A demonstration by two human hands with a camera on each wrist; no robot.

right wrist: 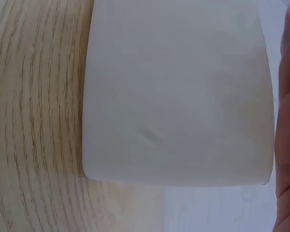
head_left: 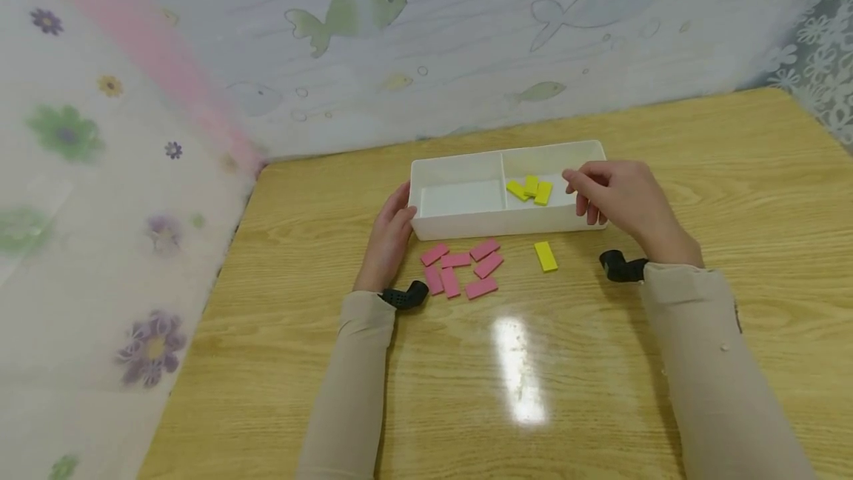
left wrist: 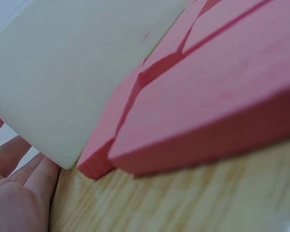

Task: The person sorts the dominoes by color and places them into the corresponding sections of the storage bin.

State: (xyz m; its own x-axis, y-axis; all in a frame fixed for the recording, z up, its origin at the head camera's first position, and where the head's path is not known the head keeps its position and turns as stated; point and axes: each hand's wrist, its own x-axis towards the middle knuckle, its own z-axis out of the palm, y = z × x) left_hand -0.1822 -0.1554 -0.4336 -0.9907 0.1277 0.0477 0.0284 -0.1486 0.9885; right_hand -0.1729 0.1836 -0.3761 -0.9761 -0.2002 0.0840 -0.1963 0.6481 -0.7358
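A white two-compartment box [head_left: 466, 224] stands on the table. My left hand [head_left: 389, 239] rests against its left end, thumb at the front corner; in the left wrist view the fingers [left wrist: 9, 157] extend along that end wall. My right hand [head_left: 623, 195] hovers over the right compartment, fingers loosely bent, with nothing visible between them. Three yellow tiles [head_left: 543, 193] lie in that compartment, by the divider [head_left: 503, 180]. In front of the box lie one yellow tile [head_left: 546, 257] and, nearer the left hand, several pink tiles [head_left: 450, 282]. The right wrist view shows the box wall [right wrist: 179, 96] close up.
The wooden table [head_left: 280, 302] reaches back to a wall [head_left: 460, 58] painted with fish. To the left hangs a flower-patterned covering [head_left: 113, 243]. Black wrist-worn cameras sit on the left wrist [head_left: 406, 295] and right wrist [head_left: 623, 267]. Light glares off the tabletop in front.
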